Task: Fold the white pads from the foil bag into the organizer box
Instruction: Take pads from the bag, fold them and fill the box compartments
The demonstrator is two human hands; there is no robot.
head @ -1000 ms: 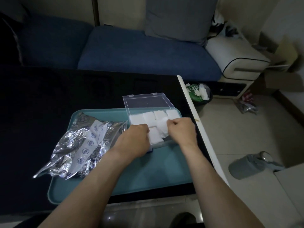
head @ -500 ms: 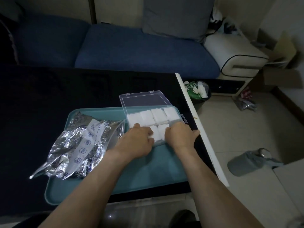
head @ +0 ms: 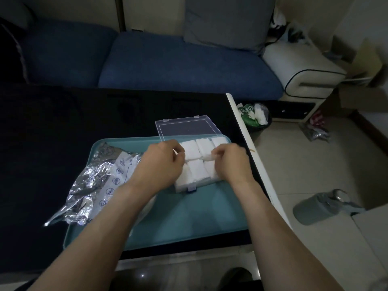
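The right hand [head: 233,162] pinches a bit of white pad [head: 207,157] between thumb and fingertips, just above the box [head: 192,189]. The left hand [head: 161,164] hovers over the box's left end with its fingers curled; whether it holds a pad edge or nothing I cannot tell, as the fingers hide whatever lies beneath.

The box sits on a teal tray [head: 189,217], its clear lid [head: 188,128] thrown back flat toward the sofa [head: 168,59]. Folded pads [head: 196,170] fill the compartments that show, in two rows, packed tight and touching one another. The leftmost compartments are hidden by the left hand.

The foil bag [head: 98,181] lies crumpled on the tray's left side, just beside the left forearm, hanging partly over the rim. It looks flat, so few pads, if any, seem left inside, though its contents are not visible.

By my reading, the task is nearly done: the last pad is being tucked in, and closing the lid may remain.
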